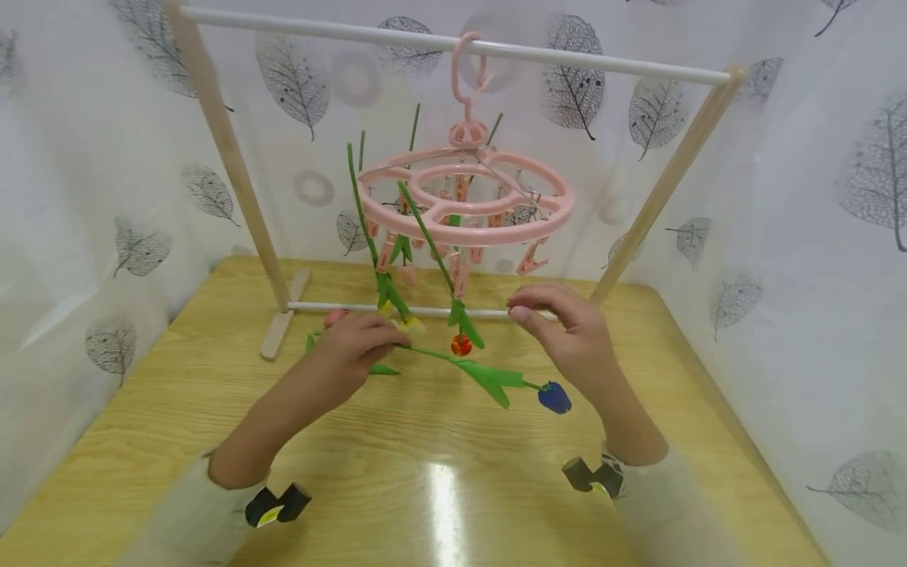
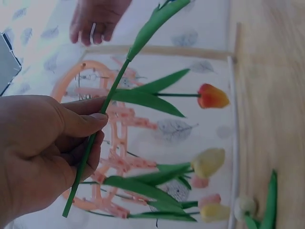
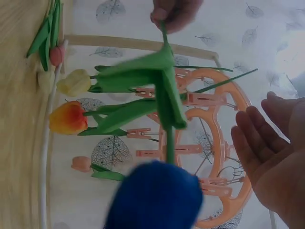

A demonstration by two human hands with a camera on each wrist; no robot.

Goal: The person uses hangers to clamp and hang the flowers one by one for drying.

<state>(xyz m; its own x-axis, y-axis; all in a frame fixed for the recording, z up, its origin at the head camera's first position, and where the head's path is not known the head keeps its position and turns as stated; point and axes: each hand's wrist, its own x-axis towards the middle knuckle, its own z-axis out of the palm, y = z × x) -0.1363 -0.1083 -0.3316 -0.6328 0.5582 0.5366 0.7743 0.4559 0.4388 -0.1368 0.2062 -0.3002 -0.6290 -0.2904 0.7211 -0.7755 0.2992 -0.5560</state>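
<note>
My left hand [image 1: 343, 354] pinches the green stem of an artificial blue tulip [image 1: 554, 398] between thumb and fingers. In the head view the tulip lies nearly sideways, its bloom towards the right. My right hand [image 1: 570, 327] is near the bloom, holding nothing; the right wrist view shows its fingers [image 3: 257, 133] loosely extended. Behind both hands hangs a round pink clip hanger [image 1: 489, 236]. An orange-red tulip [image 2: 213, 96] hangs bloom-down from one of its clips. Yellow tulips [image 2: 208, 163] hang from other clips, with pink blooms [image 3: 81, 163] among them.
A white rod [image 1: 340, 30] on wooden posts [image 1: 230, 150] carries the hanger by its hook. A lower rod [image 1: 326, 307] runs near the wooden table [image 1: 354, 480]. More tulips [image 3: 45, 38] lie on the table at the left. A leaf-patterned curtain [image 1: 801, 315] surrounds the table.
</note>
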